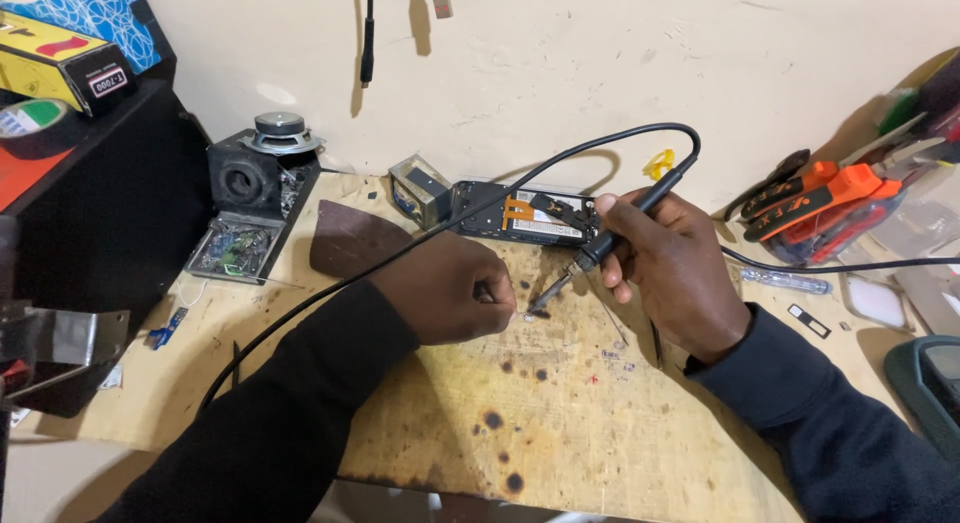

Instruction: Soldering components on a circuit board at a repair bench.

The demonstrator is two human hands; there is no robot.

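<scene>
Scorched wooden bench [560, 423] nearest, dotted with burn marks. On it, left hand [450, 291] curled into a loose fist, fingertips pinched on something too small to tell, knuckles resting on the bench. Right hand [675, 273] just beside, wrapped pen-style round a black soldering iron [610, 241], tip [540, 303] angled down, meeting the bench by the left fingertips. Black cable [470, 218] looping from the iron, back over the left arm. Beyond the iron, an opened phone [525, 215] flat against the wall. Left of the phone, a small speaker [262, 173]; right of it, orange-handled pliers [830, 198]
</scene>
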